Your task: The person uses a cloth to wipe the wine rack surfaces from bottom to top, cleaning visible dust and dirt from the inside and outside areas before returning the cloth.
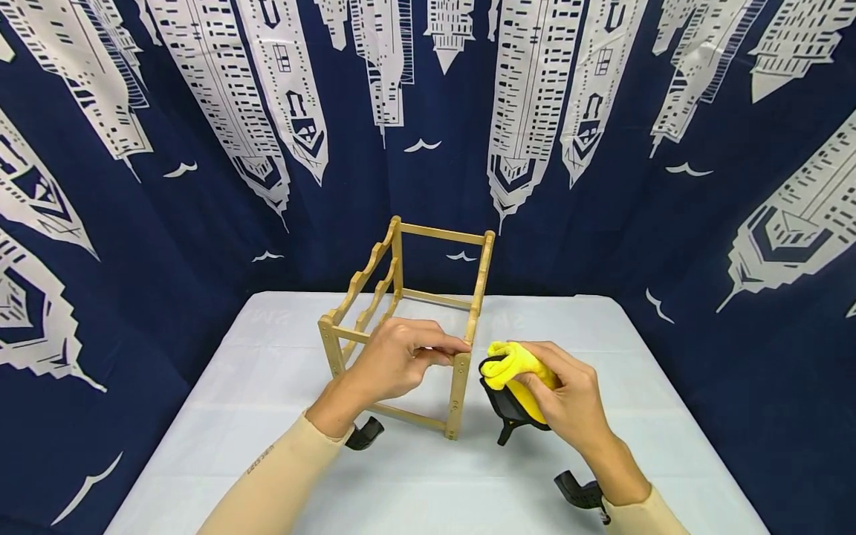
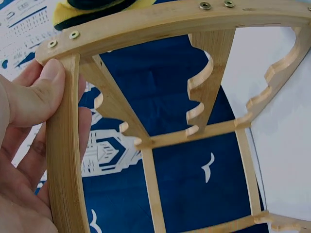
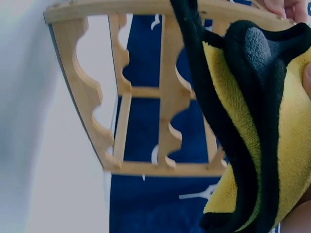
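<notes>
A light wooden rack (image 1: 458,397) with scalloped slats stands on the table. My left hand (image 1: 400,360) grips its near top bar by the right front corner post. In the left wrist view the thumb (image 2: 48,92) lies along the wooden bar, with the other fingers round behind it. My right hand (image 1: 571,394) pinches a folded microfiber cloth (image 1: 511,365), yellow with a dark grey side and black edging, just right of that post. The cloth (image 3: 262,111) hangs in folds in the right wrist view and covers part of the rack behind it.
The rack stands on a white-covered table (image 1: 267,401). Behind and beside it hangs a dark blue curtain (image 1: 428,186) printed with white buildings and birds. Black wrist-mounted devices show by the left wrist (image 1: 365,433) and the right wrist (image 1: 579,490).
</notes>
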The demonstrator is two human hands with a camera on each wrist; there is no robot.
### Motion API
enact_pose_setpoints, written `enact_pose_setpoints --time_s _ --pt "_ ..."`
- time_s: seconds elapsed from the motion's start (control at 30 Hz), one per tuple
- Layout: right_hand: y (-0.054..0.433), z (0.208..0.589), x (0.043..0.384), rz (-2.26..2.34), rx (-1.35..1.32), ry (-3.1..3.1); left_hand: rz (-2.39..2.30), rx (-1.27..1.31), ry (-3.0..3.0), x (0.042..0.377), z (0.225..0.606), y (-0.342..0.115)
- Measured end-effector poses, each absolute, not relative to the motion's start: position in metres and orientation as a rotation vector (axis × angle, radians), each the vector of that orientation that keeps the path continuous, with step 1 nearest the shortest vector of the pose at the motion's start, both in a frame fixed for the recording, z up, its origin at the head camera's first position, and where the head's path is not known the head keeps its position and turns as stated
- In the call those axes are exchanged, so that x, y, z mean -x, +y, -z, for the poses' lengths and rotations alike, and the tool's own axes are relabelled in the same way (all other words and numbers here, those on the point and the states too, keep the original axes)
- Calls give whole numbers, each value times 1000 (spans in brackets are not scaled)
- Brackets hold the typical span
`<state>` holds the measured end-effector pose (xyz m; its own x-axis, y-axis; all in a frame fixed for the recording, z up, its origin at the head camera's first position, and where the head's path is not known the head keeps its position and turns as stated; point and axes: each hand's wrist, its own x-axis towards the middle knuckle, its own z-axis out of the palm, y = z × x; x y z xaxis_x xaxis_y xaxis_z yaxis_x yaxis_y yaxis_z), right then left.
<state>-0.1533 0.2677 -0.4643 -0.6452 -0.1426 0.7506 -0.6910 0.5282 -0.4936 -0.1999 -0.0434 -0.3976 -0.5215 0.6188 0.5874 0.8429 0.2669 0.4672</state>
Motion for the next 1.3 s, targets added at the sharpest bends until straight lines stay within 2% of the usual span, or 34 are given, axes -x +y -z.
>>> enact_pose_setpoints --time_s 0.57,0.93,1.3 --pt "218 485 154 -1431 -877 -1849 1148 1387 -2245 206 406 -65" --pt "189 489 153 -1284 -577 -1739 1161 1380 -2271 206 403 -67" --pt "172 483 149 -1196 -623 -1772 1211 1428 -2297 207 398 -72"
